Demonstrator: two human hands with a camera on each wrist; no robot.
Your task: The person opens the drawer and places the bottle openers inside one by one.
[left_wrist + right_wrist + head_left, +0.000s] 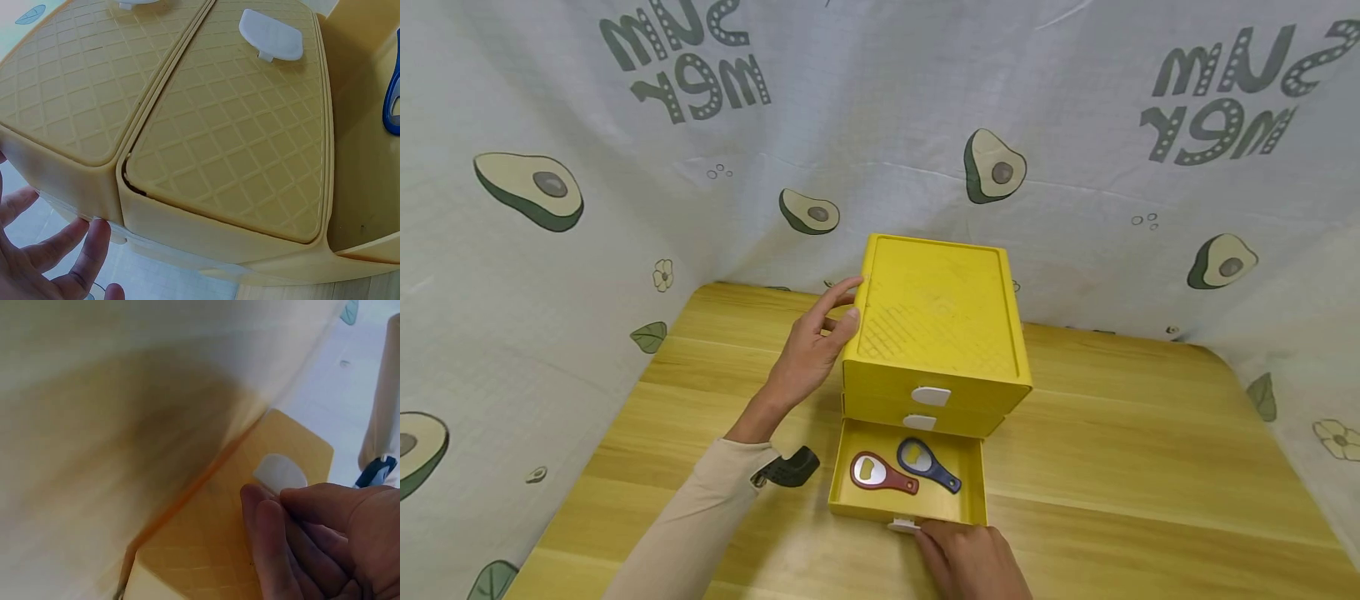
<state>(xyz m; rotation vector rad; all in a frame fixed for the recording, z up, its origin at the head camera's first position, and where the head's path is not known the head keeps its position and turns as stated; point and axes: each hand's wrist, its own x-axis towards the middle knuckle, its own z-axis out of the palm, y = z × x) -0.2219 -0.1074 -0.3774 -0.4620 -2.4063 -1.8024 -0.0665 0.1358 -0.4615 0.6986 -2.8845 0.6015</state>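
A yellow drawer cabinet (940, 300) stands on the table with its bottom drawer (940, 505) pulled out. Inside that drawer lie a red bottle opener (895, 479) and a blue bottle opener (938, 473), side by side and apart. My right hand (973, 562) is at the drawer's front, thumb and fingers pinching the white drawer handle (279, 472). On the cabinet's left side rests my left hand (808, 354), fingers extended and fingertips touching the wall. The left wrist view shows those fingers (90, 250) against the side and part of the blue opener (391, 112).
Two upper drawers, each with a white handle (931, 396), are closed. Wood-grain tabletop (1150, 450) extends on both sides of the cabinet. A white curtain (880, 108) printed with avocados hangs behind and at both sides. A black strap device (793, 468) is on the left wrist.
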